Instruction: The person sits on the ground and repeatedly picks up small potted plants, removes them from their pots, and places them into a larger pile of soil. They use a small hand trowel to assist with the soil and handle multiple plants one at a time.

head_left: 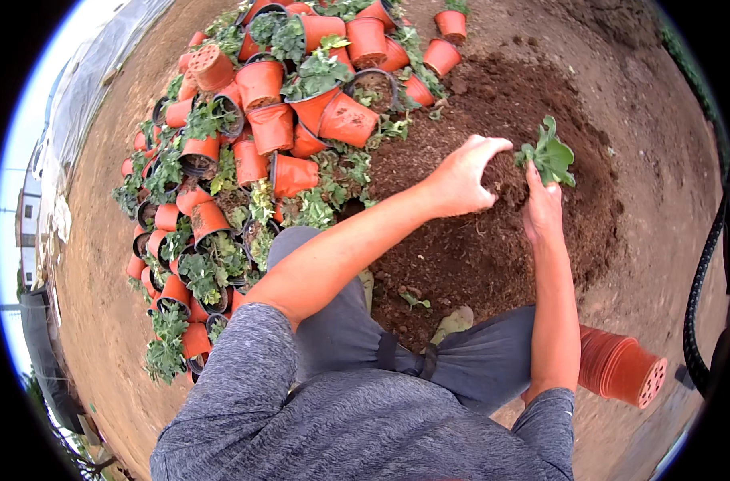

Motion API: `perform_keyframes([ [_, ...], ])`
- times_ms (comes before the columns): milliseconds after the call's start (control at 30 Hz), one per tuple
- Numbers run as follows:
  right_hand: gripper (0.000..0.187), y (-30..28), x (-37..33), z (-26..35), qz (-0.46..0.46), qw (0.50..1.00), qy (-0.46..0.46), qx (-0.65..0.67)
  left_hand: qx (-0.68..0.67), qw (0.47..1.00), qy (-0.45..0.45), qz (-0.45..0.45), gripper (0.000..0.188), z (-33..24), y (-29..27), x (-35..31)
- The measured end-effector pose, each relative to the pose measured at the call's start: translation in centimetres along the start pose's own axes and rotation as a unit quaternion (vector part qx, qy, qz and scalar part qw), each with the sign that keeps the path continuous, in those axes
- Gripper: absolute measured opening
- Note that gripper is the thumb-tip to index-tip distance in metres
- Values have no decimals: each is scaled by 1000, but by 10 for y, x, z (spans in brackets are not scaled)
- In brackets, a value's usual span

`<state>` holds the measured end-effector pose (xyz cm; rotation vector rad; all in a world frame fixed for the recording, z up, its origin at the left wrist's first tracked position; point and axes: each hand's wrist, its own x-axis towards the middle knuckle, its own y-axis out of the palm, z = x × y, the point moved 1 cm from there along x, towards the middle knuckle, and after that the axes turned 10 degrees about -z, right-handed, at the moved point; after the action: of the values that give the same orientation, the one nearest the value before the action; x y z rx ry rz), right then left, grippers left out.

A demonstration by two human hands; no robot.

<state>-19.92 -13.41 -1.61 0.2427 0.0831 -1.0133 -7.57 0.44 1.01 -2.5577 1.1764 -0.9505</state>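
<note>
My right hand (pixel 544 207) grips a small leafy green plant (pixel 552 154) near its base, the leaves standing up above the fingers. To its left, my left hand (pixel 463 176) is held over the soil with thumb and fingers apart and nothing between them; it does not touch the plant. Below both hands spreads a heap of dark brown soil (pixel 429 264). A loose green sprig (pixel 414 301) lies on the soil between my feet.
A large pile of orange plastic pots (pixel 272 128) with leafy plants, many tipped over, covers the ground at left and far. A stack of nested orange pots (pixel 622 365) lies beside my right leg. A black cord (pixel 692 321) hangs at far right.
</note>
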Motion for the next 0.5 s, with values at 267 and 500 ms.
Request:
perform_keyframes([
  [267,45,1,6,23,117,969,-132,-171,82,994,-75,-17,59,-5,3,2],
  [500,51,-16,21,20,-121,990,5,78,-333,879,-336,-48,33,5,-8,13],
])
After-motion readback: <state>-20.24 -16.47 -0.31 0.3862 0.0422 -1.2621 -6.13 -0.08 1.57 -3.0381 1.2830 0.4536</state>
